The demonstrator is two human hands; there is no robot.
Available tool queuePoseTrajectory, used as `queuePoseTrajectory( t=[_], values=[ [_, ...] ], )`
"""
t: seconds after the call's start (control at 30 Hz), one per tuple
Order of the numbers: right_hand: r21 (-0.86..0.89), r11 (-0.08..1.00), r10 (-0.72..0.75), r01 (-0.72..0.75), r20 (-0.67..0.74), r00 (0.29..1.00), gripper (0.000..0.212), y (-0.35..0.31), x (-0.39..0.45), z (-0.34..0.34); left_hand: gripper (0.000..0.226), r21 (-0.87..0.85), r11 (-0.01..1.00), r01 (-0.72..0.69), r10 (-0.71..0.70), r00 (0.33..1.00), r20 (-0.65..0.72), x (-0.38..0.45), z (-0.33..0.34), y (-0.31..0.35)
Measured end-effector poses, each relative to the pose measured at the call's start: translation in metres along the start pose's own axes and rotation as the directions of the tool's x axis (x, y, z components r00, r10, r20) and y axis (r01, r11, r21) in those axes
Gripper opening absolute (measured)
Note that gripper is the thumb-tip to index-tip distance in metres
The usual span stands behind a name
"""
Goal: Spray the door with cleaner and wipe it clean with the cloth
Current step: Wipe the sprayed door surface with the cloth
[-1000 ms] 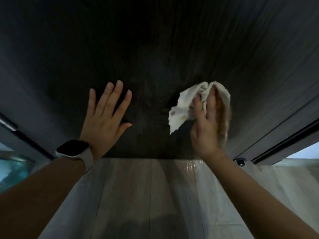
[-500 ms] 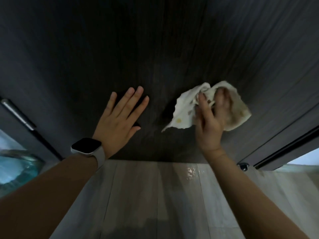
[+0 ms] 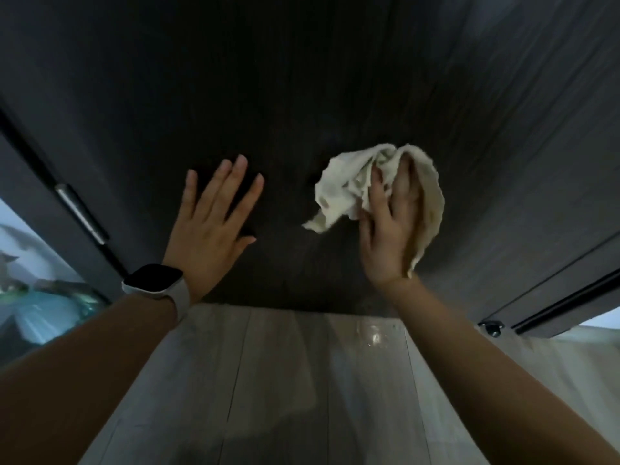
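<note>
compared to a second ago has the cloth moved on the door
Cannot tell. The cloth, bunched under the right hand, sits about as high above the door's bottom edge as before, but the camera itself shifted.

Your right hand (image 3: 391, 226) covers the middle of the cloth (image 3: 339, 193), so you cannot see how much of it lies against the door (image 3: 302, 78); the fingertips are buried in its folds. The door's top and both upper corners run off the frame, and its dark centre swallows any spray marks. Your left hand (image 3: 209, 226) hides the patch of door beneath its palm. The small dark fitting (image 3: 491, 328) at the door's lower right is too small to identify.
</note>
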State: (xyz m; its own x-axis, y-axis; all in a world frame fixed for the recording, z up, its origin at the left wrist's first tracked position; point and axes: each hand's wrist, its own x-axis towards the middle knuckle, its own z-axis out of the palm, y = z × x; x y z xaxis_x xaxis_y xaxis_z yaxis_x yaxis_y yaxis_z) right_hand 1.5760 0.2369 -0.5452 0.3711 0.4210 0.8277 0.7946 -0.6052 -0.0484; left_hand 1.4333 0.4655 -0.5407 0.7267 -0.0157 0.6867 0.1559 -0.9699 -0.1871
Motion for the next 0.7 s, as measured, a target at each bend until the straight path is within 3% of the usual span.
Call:
queuePoseTrajectory(
  t=[0.03,0.07,0.1,0.17,0.23,0.27,0.33,0.4,0.47,0.57,0.63,0.7],
  values=[
    [0.084,0.993,0.083,-0.084,0.012,0.996,0.041,-0.009,-0.001,0.004,0.114,-0.009,0.999,0.031,-0.031,0.999,-0.008,-0.002,0.001,-0.004],
    [0.126,0.989,0.061,-0.074,0.105,0.993,0.037,-0.021,-0.005,0.008,0.116,-0.02,0.998,0.063,-0.063,0.998,-0.014,-0.003,0.002,-0.006],
    [0.257,0.964,0.005,-0.07,0.245,0.969,0.033,-0.036,-0.013,0.008,0.117,-0.028,0.996,0.081,-0.081,0.997,-0.014,-0.005,0.002,-0.008],
    [0.562,0.813,-0.146,-0.152,0.449,0.881,0.032,-0.055,-0.029,0.007,0.114,-0.04,0.997,0.072,-0.072,0.997,-0.004,-0.006,0.003,-0.011],
    [0.625,0.71,-0.192,-0.326,0.617,0.763,0.036,-0.057,-0.035,0.0,0.109,-0.065,0.996,0.063,-0.062,0.998,0.012,-0.006,0.001,-0.013],
    [0.61,0.739,-0.222,-0.287,0.622,0.751,0.032,-0.06,-0.04,-0.002,0.107,-0.074,0.995,0.062,-0.061,0.998,0.02,-0.006,-0.001,-0.014],
    [0.504,0.856,-0.255,-0.118,0.609,0.751,0.019,-0.057,-0.049,-0.002,0.104,-0.08,0.995,0.054,-0.052,0.998,0.027,-0.006,-0.004,-0.015],
    [0.376,0.924,-0.283,0.069,0.551,0.785,0.031,-0.05,-0.046,-0.01,0.103,-0.079,0.996,0.048,-0.046,0.999,0.024,-0.006,-0.005,-0.016],
    [0.386,0.922,-0.204,0.0,0.486,0.85,0.043,-0.046,-0.032,-0.025,0.105,-0.08,0.995,0.067,-0.066,0.998,0.02,-0.005,-0.004,-0.012],
    [0.47,0.88,-0.055,-0.07,0.246,0.968,0.042,-0.043,0.008,-0.057,0.111,-0.096,0.989,0.109,-0.11,0.994,0.001,-0.003,0.0,-0.005],
    [0.465,0.885,-0.03,-0.022,0.106,0.994,0.033,-0.029,0.041,-0.075,0.114,-0.12,0.985,0.122,-0.124,0.992,-0.013,-0.003,0.002,-0.002],
    [0.318,0.941,-0.105,0.118,-0.058,0.993,0.023,-0.01,0.071,-0.084,0.118,-0.142,0.982,0.128,-0.132,0.991,-0.017,-0.002,0.003,-0.001]
  ],
)
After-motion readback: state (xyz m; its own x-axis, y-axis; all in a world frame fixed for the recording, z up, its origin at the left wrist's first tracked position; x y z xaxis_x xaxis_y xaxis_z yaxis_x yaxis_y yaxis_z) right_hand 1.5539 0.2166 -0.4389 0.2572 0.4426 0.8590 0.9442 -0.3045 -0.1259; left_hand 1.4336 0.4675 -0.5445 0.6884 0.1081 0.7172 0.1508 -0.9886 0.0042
